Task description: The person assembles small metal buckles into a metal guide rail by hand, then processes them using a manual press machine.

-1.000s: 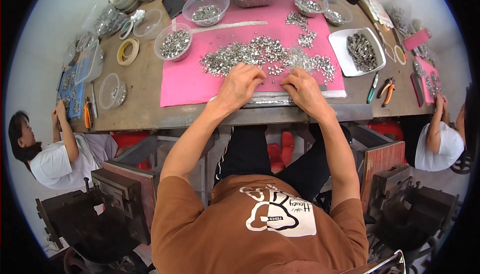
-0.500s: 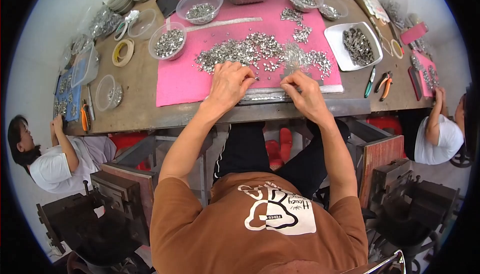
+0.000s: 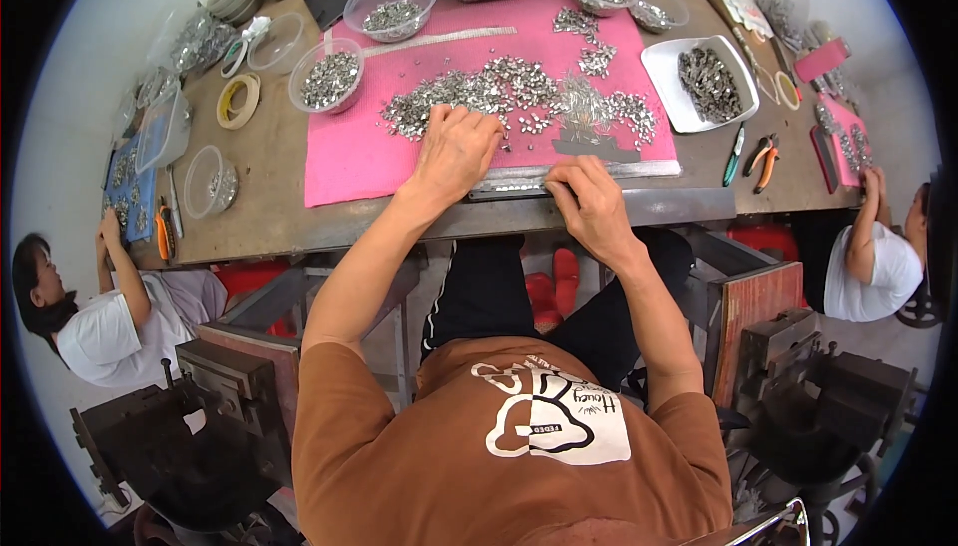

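Observation:
Small shiny metal pieces (image 3: pixel 519 85) lie in a loose heap on a pink mat (image 3: pixel 344 162). My left hand (image 3: pixel 457 152) is bent over the heap's near edge, fingers curled and drawn together; whatever is between the fingertips is too small to make out. Along the mat's front edge lies a narrow dark strip (image 3: pixel 509 188) with a row of shiny pieces on it. My right hand (image 3: pixel 591 202) is at the strip's right end, thumb and forefinger closed together there. Thin metal pins (image 3: pixel 584 102) and a flat grey plate (image 3: pixel 599 150) lie just beyond it.
Clear tubs of metal pieces (image 3: pixel 327 77) stand left and behind. A white tray (image 3: pixel 659 67) of darker pieces is at right, near green-handled pliers (image 3: pixel 733 159) and orange-handled cutters (image 3: pixel 766 162). Tape (image 3: pixel 238 102) lies left. Two people work at either side.
My left hand has drawn away from the strip toward the heap. My right hand has shifted left and nearer, onto the strip's end. More of the strip now shows between them.

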`<state>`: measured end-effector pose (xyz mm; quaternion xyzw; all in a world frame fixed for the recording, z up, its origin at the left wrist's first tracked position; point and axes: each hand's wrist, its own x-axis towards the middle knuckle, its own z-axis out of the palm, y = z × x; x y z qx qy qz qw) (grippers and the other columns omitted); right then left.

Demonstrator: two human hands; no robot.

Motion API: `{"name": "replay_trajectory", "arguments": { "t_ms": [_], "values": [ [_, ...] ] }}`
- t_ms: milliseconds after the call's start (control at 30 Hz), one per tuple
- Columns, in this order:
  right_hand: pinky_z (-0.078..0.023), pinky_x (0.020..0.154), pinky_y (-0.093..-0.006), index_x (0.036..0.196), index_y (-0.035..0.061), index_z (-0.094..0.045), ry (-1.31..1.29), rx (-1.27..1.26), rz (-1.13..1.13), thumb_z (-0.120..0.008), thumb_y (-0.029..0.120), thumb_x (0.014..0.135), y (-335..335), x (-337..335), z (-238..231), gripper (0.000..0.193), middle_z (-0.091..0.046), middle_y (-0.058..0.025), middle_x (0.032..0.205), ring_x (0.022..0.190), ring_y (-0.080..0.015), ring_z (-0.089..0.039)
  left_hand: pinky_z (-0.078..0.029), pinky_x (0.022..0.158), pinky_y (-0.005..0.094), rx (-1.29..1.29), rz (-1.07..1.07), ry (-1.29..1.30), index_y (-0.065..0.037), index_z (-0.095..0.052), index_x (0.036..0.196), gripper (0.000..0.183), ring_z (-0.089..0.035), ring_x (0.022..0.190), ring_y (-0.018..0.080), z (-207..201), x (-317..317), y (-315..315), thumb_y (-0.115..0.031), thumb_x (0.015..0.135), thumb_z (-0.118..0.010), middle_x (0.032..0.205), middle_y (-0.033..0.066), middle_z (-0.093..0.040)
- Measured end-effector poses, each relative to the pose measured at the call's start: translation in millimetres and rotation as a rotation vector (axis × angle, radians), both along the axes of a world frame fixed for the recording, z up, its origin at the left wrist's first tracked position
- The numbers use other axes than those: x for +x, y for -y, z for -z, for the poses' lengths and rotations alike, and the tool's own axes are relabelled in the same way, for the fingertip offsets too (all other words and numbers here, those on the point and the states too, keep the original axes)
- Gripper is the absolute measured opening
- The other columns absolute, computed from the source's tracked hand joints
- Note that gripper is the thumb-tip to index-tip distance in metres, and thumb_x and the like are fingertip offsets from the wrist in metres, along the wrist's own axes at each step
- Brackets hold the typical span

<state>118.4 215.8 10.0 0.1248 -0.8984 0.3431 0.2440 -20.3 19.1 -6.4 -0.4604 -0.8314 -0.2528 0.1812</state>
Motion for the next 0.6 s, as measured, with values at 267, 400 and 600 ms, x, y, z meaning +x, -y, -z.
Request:
{"name": "replay_trajectory", "arguments": {
  "t_ms": [267, 400, 600],
  "values": [
    [-0.049, 0.082, -0.0415, 0.1, 0.0021, -0.069, -0.084, 0.124, 0.016, -0.073, -0.003, 0.083, -2.7, 10.3, 3.3, 0.019, -0.068, -0.01, 0.098, 0.092, -0.03, -0.065, -0.039, 0.091, 0.0405, 0.047, 0.043, 0.066, -0.013, -0.072, 0.091, 0.005, -0.06, 0.09, 0.0241, -0.9, 1.0, 5.6, -0.018, 0.089, -0.073, 0.085, 0.0038, -0.064],
    [-0.049, 0.087, -0.0406, 0.109, 0.0028, -0.07, -0.105, 0.068, 0.084, -0.072, -0.004, 0.083, -20.2, 21.4, 5.6, 0.027, -0.07, -0.0116, 0.106, 0.098, -0.0307, -0.066, -0.038, 0.092, 0.0409, -0.006, 0.01, 0.079, -0.012, -0.07, 0.092, 0.005, -0.06, 0.092, 0.0249, -3.8, 5.1, 5.5, -0.015, 0.089, -0.072, 0.086, 0.0045, -0.063],
    [-0.049, 0.091, -0.0414, 0.113, 0.0034, -0.07, -0.173, 0.218, 0.111, -0.074, -0.002, 0.083, -23.9, 32.1, 15.1, 0.031, -0.069, -0.0116, 0.115, 0.102, -0.0297, -0.066, -0.042, 0.084, 0.0397, 0.15, 0.078, 0.313, -0.005, -0.063, 0.095, 0.005, -0.06, 0.086, 0.0288, -14.3, 30.3, -4.0, -0.006, 0.092, -0.066, 0.086, 0.0083, -0.063]
  ]
}}
